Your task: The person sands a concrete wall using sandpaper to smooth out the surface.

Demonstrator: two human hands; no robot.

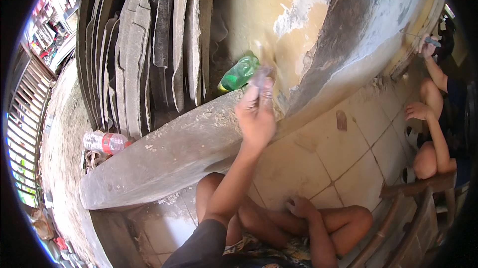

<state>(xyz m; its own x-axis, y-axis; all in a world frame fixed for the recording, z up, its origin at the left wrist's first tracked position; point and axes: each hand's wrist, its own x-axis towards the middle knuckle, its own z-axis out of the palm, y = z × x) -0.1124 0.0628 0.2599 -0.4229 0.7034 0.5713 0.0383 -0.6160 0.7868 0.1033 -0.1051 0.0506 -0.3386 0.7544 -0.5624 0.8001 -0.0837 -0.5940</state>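
My left hand is stretched out over a low concrete ledge, its fingers closed on a small handled tool, blurred by motion, with its tip towards a peeling yellow wall. Just behind that tool, a green plastic bottle lies tilted against the wall. My right hand rests by my crossed legs, fingers curled; whether it holds anything is too blurred to tell. On the tiled floor, a small flat brown piece lies near the wall's foot.
Corrugated sheets stand stacked at the upper left. A clear plastic bottle with a red label lies past the ledge. At the right another person sits holding a tool, near a wooden chair. A barred fence is far left.
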